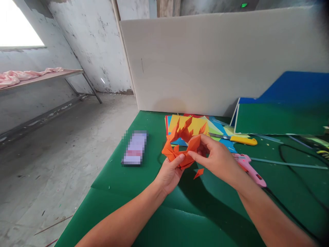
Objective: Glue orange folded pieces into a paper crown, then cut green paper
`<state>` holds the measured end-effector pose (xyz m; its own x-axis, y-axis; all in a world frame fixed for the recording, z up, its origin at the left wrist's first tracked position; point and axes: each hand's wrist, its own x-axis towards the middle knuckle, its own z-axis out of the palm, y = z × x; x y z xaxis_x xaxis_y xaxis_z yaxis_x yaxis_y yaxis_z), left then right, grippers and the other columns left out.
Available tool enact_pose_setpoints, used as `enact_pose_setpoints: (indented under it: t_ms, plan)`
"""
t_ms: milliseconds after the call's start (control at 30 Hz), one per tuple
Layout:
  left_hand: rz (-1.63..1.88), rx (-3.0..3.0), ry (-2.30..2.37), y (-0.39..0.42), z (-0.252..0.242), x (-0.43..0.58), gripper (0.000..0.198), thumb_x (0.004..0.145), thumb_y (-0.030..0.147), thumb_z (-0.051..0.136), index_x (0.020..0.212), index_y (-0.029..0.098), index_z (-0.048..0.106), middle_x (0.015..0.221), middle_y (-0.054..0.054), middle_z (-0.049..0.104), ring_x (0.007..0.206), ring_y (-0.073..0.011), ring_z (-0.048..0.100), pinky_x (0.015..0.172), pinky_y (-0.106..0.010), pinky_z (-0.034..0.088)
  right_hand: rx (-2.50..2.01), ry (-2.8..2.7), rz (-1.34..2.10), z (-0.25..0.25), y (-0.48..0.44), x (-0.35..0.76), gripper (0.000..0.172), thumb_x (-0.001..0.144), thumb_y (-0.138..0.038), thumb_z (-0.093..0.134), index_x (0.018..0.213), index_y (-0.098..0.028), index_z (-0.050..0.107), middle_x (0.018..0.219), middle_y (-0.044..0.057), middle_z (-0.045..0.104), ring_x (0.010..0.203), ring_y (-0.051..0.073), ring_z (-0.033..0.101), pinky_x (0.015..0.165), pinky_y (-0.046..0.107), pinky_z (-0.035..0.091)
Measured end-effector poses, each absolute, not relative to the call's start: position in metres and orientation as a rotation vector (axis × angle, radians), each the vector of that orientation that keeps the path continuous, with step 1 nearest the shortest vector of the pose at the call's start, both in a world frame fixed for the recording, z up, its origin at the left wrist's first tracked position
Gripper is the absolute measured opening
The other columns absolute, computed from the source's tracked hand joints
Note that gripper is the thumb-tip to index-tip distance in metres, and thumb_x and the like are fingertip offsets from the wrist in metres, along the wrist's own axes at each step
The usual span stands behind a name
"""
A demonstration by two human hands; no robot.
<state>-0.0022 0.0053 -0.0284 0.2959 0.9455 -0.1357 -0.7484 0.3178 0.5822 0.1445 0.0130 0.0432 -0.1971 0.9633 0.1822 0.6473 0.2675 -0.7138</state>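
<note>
Between my two hands is an orange folded-paper ring (pixel 168 150) with pointed tips standing up around it, held above the green table. My left hand (pixel 171 173) grips its lower front edge, thumb on the outside. With thumb and fingers, my right hand (pixel 212 156) pinches the ring's right side by one upright point; some of those fingers are hidden behind the paper. Just below the ring shows a small orange paper piece (pixel 198 173); whether it is attached, I cannot tell. A pink glue gun (pixel 253 171) lies right of my right wrist.
Coloured paper sheets (pixel 197 123) lie behind the ring, with a yellow-handled knife (pixel 243 140) on their right. A phone (pixel 135 148), blurred out, rests at left on the green table (pixel 123 202). Clear glue sticks and a black cord are at right. Green and white boards (pixel 277 118) stand behind.
</note>
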Motion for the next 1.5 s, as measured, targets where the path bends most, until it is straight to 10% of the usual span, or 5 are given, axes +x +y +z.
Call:
enact_pose_setpoints:
  t_ms: [1500]
  plan:
    - [1.111, 0.455, 0.471, 0.003, -0.027, -0.006, 0.029, 0.08, 0.019, 0.072, 0.109, 0.017, 0.07, 0.104, -0.007, 0.074, 0.1, -0.0201, 0.067, 0.095, -0.032, 0.046, -1.379, -1.789, 0.893, 0.036, 0.015, 0.143, 0.029, 0.084, -0.027, 0.058, 0.112, -0.023, 0.061, 0.112, 0.006, 0.068, 0.105, 0.025, 0.064, 0.083, 0.038, 0.056]
